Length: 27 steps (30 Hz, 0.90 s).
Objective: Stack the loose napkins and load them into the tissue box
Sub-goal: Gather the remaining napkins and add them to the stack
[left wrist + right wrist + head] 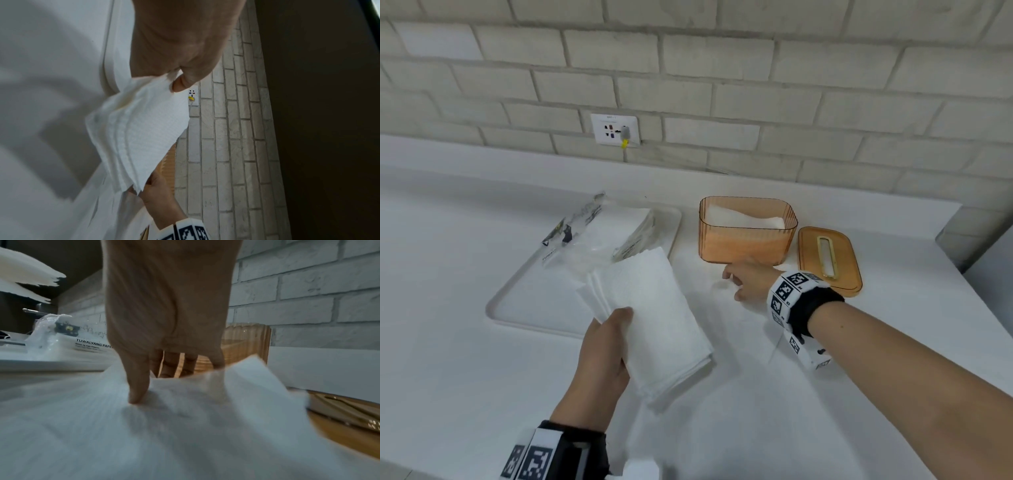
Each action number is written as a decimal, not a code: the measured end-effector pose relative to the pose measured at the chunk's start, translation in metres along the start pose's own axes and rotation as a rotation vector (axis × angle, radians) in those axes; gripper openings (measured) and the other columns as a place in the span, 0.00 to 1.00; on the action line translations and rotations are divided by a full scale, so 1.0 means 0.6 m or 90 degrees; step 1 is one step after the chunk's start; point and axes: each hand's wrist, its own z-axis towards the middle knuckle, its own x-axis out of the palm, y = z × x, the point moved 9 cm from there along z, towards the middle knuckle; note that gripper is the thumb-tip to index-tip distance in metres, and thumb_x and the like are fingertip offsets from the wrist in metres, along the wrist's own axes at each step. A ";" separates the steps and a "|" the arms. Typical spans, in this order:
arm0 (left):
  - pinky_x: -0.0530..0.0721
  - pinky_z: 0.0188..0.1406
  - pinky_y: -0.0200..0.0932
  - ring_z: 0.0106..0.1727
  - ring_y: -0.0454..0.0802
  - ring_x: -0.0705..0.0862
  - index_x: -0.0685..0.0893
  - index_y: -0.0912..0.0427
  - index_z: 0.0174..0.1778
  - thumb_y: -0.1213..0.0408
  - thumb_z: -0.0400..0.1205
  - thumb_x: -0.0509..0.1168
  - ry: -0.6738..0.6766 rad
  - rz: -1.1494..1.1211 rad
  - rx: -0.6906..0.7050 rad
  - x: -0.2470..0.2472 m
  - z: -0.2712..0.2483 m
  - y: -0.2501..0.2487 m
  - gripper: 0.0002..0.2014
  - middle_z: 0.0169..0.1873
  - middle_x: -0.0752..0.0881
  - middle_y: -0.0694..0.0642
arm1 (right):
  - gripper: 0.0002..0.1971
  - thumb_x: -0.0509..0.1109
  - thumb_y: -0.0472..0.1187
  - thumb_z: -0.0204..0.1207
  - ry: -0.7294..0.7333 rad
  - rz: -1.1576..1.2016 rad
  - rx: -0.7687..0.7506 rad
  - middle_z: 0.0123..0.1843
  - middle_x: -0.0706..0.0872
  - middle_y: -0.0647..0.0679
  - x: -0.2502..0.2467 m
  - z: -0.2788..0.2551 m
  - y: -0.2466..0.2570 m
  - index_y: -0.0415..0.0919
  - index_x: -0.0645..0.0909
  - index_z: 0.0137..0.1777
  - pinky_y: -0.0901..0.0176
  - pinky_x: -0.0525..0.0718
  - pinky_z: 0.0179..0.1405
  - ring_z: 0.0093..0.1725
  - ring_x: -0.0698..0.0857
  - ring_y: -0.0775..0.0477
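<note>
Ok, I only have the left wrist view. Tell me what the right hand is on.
Observer: The right hand pinches a loose napkin lying on the counter, in front of the box.
Operator: Report the lid.
Observer: The lid is off, flat on the counter to the right of the box.
Operator: Now look inside the box.
Observer: White napkins already lie in it.

The napkin [185, 426] under the right hand [164, 313] is blurred, that hand hides part of the box [246, 344], and the lid [347, 433] runs off the edge.
</note>
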 end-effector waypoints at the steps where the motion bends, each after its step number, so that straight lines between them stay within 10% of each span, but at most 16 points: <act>1: 0.81 0.36 0.46 0.43 0.53 0.86 0.80 0.64 0.61 0.72 0.83 0.57 0.004 0.005 0.004 0.001 -0.001 -0.002 0.12 0.42 0.87 0.56 | 0.16 0.72 0.42 0.74 0.019 -0.020 0.004 0.57 0.74 0.47 0.001 0.002 0.001 0.45 0.76 0.61 0.45 0.80 0.60 0.62 0.75 0.45; 11: 0.79 0.36 0.45 0.42 0.52 0.85 0.80 0.61 0.54 0.73 0.84 0.58 0.032 0.006 0.007 0.024 -0.002 -0.007 0.08 0.40 0.87 0.55 | 0.06 0.70 0.44 0.78 -0.059 0.204 -0.036 0.44 0.82 0.50 -0.094 -0.035 -0.029 0.41 0.81 0.45 0.60 0.72 0.45 0.49 0.78 0.49; 18: 0.80 0.37 0.45 0.42 0.52 0.85 0.80 0.62 0.57 0.73 0.84 0.57 0.038 -0.003 0.005 0.024 0.004 -0.003 0.09 0.41 0.86 0.55 | 0.11 0.67 0.37 0.80 -0.153 0.247 -0.072 0.60 0.85 0.48 -0.202 -0.087 -0.036 0.38 0.84 0.60 0.66 0.74 0.58 0.60 0.81 0.51; 27: 0.80 0.37 0.45 0.44 0.53 0.85 0.78 0.64 0.66 0.72 0.84 0.57 0.027 -0.028 0.002 0.016 0.003 0.005 0.15 0.44 0.86 0.55 | 0.12 0.65 0.43 0.80 0.258 -0.218 -0.111 0.53 0.84 0.56 -0.093 -0.093 0.057 0.48 0.82 0.61 0.57 0.78 0.56 0.52 0.80 0.51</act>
